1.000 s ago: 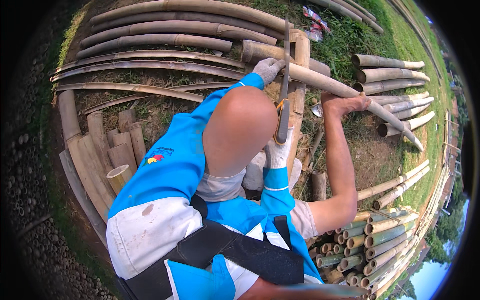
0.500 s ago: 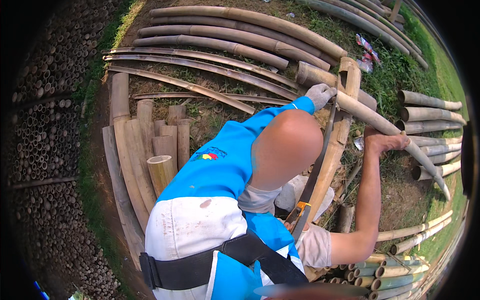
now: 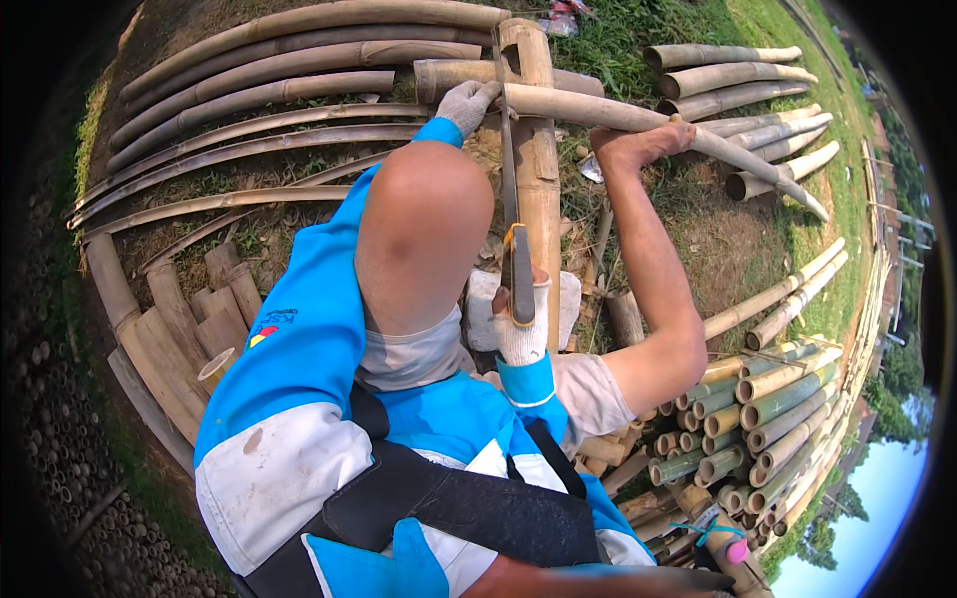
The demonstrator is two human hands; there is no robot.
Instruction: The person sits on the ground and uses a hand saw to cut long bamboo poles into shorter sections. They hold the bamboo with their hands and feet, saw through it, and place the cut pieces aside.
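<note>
A hand saw (image 3: 509, 169) lies across a bamboo pole (image 3: 568, 105), its tip reaching past the pole's far side. My right hand (image 3: 524, 324), in a whitish glove, is closed on the saw's black and orange handle. My left hand (image 3: 469, 107), in a grey glove, is closed round the pole's left end, just beside the blade. Part of that end is hidden by the fingers. Farther right my bare foot (image 3: 643, 148) presses on the pole. Beneath, a thicker upright-looking bamboo piece (image 3: 539, 189) supports it.
Long bamboo poles (image 3: 299, 55) and split strips (image 3: 269, 140) lie at the far left. Short bamboo pieces (image 3: 179, 349) stand at left. A pale stone block (image 3: 568, 304) sits behind my right hand. Stacked bamboo (image 3: 738, 429) fills the lower right; more poles (image 3: 738, 80) lie upper right.
The saw has slid forward, away from me, and my right hand on its handle now shows fully. My view has turned to the right. My left hand and foot keep their places on the pole.
</note>
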